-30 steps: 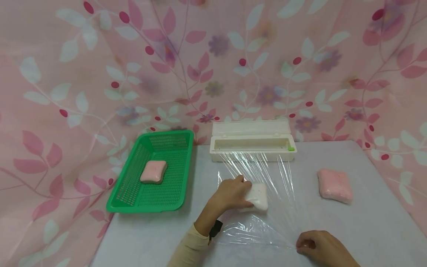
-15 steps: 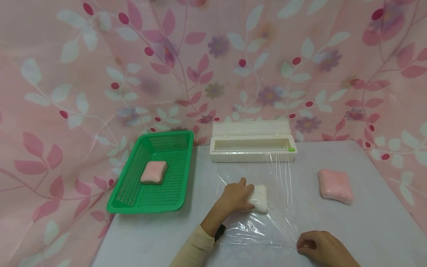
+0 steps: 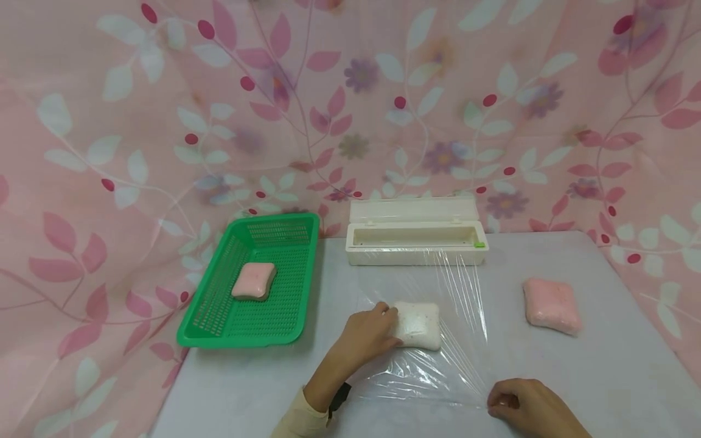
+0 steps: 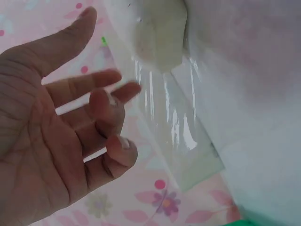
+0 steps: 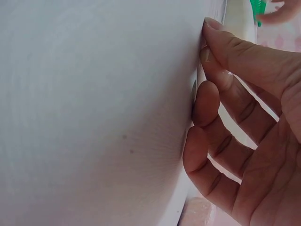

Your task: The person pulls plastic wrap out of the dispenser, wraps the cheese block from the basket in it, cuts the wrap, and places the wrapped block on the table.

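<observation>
A white bar of soap (image 3: pixel 418 325), square with pinched-in sides, lies on a sheet of clear plastic wrap (image 3: pixel 408 374). The sheet runs from the front of a long white wrap dispenser (image 3: pixel 416 256) toward the near side of the table. My left hand (image 3: pixel 366 334) is at the soap's left edge; in the left wrist view its thumb and loosely bent fingers stand apart, with nothing between them. At the sheet's near right corner, my right hand (image 3: pixel 528 403) pinches the plastic wrap between thumb and index finger, the other fingers curled in the right wrist view.
A green basket (image 3: pixel 300 316) on the left contains a pink bar of soap (image 3: pixel 254 281). Another pink bar (image 3: pixel 552 305) lies on the table at right. The dispenser's lid (image 3: pixel 413 210) stands raised against the flowered curtain (image 3: pixel 350 109).
My left hand has let go of the white soap and drawn back to its left, uncovering more of it. The right hand keeps its place at the wrap's corner.
</observation>
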Action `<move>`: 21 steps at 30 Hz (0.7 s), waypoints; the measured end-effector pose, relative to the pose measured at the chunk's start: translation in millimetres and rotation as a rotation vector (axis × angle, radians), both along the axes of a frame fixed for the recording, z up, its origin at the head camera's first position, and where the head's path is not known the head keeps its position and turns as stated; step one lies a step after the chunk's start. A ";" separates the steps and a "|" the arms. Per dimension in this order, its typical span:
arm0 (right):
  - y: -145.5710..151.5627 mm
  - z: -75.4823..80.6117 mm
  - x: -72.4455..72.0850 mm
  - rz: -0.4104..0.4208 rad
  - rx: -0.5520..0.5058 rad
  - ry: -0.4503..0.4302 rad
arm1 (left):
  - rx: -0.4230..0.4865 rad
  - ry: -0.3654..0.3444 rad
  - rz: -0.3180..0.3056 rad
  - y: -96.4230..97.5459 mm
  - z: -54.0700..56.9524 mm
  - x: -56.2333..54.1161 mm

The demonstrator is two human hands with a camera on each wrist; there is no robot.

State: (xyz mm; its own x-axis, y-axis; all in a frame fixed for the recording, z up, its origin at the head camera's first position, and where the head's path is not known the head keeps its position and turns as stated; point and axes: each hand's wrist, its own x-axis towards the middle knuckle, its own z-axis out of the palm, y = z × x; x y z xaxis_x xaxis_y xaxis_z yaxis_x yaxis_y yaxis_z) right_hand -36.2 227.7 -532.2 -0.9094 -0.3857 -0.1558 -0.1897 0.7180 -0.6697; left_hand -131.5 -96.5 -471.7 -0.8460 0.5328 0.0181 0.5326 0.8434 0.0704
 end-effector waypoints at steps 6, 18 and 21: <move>0.8 -1.0 -0.4 -0.001 0.000 -0.010 | 0.008 -0.122 -0.088 -24.7 6.9 21.3; 2.4 -1.6 -1.9 0.019 -0.031 -0.001 | -0.027 -0.164 -0.113 -54.6 -18.7 50.1; 1.7 -1.6 -1.8 0.019 -0.039 -0.015 | -0.028 -0.195 -0.088 -59.1 -26.5 54.4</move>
